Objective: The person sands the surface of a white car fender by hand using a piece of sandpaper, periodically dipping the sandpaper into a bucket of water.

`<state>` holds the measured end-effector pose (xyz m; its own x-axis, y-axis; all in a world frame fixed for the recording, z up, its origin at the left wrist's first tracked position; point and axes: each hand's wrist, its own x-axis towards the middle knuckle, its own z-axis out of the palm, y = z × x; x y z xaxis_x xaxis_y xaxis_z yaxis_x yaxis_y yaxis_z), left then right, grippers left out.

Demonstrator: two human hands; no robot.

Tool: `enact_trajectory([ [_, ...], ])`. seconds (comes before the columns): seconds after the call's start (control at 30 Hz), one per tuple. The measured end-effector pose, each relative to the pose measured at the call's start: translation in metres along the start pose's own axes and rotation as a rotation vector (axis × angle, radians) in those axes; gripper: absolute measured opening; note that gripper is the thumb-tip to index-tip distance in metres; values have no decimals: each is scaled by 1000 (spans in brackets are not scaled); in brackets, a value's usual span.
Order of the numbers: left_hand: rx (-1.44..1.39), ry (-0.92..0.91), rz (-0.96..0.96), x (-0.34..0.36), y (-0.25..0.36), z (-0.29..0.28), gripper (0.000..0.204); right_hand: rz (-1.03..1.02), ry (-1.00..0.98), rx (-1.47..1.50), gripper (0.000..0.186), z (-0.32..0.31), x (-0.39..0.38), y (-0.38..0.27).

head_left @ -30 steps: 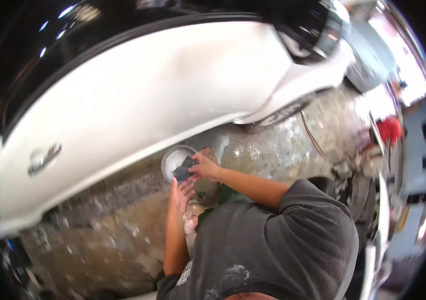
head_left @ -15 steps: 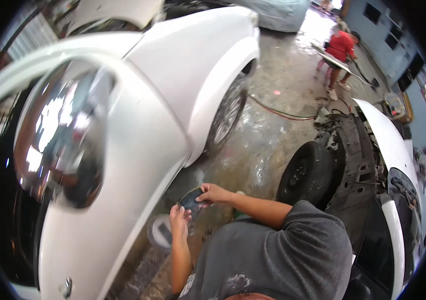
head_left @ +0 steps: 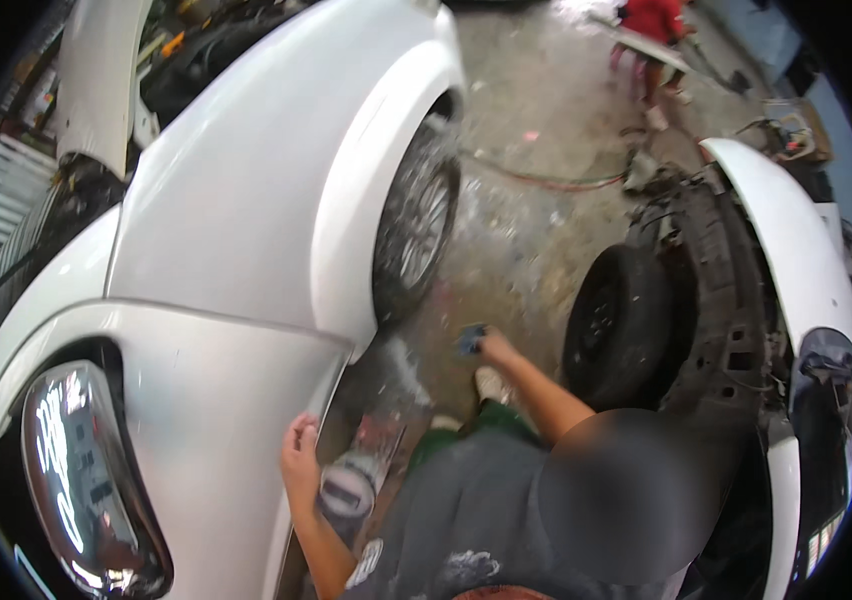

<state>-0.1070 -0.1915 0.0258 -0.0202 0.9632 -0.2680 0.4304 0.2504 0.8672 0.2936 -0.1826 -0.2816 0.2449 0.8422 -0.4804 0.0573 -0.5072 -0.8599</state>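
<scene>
My right hand (head_left: 494,347) is held out over the floor between the two cars, closed on a dark blue-grey piece of sandpaper (head_left: 470,339). The sandpaper looks small, and motion blurs it a little. My left hand (head_left: 299,450) is near the edge of the silver-white car's door (head_left: 216,400), its fingers loosely bent and nothing seen in them. Whether it touches the door I cannot tell. Below that hand a round pale bucket (head_left: 349,490) stands beside the car.
The silver-white car's front wheel (head_left: 416,225) and mirror (head_left: 96,480) are at left. To my right stands a partly stripped car with a bare black wheel (head_left: 616,325) and a white panel (head_left: 786,250). A hose (head_left: 546,181) crosses the floor. Beyond, a person in red (head_left: 652,20) holds a long panel.
Both hands were on the sandpaper; now they are apart. My right hand has carried it off to the right, while my left has moved toward the door. The view has swung.
</scene>
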Motion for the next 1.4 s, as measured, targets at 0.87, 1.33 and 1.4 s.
enact_trajectory([
  [0.87, 1368, 911, 973, -38, 17, -297, 40, -1126, 190, 115, 78, 327, -46, -197],
  [1.33, 1246, 956, 918, -42, 9, -302, 43, -1213, 99, 221, 79, 307, -51, -248],
  [1.4, 1259, 962, 940, -39, 9, -297, 41, -1284, 114, 199, 78, 299, -46, -271],
])
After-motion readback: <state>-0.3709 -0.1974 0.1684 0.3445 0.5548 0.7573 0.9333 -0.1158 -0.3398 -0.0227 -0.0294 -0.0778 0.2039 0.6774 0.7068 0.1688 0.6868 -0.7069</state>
